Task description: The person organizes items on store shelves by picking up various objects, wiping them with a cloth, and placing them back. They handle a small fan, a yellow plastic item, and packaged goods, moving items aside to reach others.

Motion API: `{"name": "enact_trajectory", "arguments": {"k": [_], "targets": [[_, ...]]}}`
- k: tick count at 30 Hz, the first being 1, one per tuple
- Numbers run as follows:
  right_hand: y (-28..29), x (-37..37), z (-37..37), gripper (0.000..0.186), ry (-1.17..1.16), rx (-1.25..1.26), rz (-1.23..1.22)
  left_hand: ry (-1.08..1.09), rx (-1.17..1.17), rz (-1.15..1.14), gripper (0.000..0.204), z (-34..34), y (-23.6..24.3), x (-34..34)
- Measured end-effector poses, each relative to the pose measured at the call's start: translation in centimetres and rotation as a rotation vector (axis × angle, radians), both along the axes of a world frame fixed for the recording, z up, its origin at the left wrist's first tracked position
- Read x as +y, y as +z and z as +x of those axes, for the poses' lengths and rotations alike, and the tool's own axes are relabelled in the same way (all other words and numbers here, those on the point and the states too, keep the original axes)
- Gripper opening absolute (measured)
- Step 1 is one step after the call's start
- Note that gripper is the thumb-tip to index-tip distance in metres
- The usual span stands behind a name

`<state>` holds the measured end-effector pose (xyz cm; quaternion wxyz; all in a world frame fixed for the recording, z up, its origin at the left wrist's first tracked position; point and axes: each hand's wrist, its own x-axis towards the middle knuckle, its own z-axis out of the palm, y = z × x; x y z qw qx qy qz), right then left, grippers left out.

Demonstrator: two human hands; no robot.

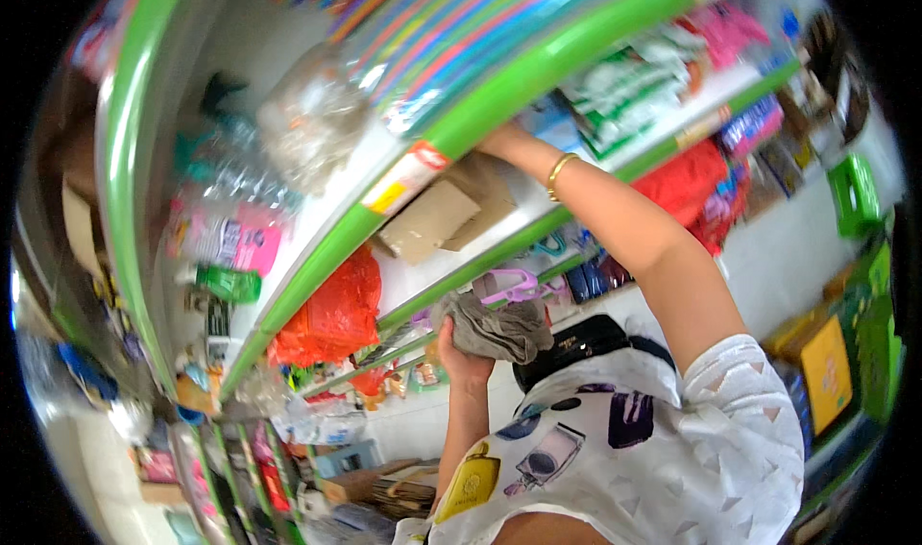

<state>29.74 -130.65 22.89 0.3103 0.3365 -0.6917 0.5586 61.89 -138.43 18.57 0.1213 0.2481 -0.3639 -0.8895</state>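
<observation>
The white shirt (663,487) carries perfume-bottle prints. Ahead of it, the left hand (467,361) grips a bunched grey-brown cloth (495,326), its fingers closed around the lower left side, in front of the shelving. The right hand (499,143), below a gold bangle (561,176), reaches in behind the green shelf edge (317,257); its fingers are hidden, state cannot be told. A red, white and yellow label (403,177) marks that edge, print blurred. Beyond sit a cardboard box (432,222) and a red plastic bag (331,314).
</observation>
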Motion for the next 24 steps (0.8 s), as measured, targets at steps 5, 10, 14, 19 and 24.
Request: {"name": "enact_trajectory", "arguments": {"k": [5,10,14,19,24], "targets": [[0.0,0.6,-1.3,0.033,-0.046,0.123,0.217,0.037,0.115,0.052,0.042,1.3,-0.9,-1.6],[0.2,2.5,-1.3,0.031,-0.070,0.228,0.354,0.094,0.167,0.110,0.038,1.8,-1.5,-1.9],[0.3,3.5,-1.5,0.030,-0.067,0.299,0.407,0.110,0.160,0.137,0.036,1.3,-0.7,-1.6],[0.3,4.4,0.5,0.026,-0.118,0.227,0.456,0.093,0.157,0.224,0.035,1.1,-1.7,-2.2],[-0.4,5.9,2.3,0.019,-0.199,0.009,0.413,0.086,0.147,0.212,0.037,-0.3,-0.7,-1.6]]}}
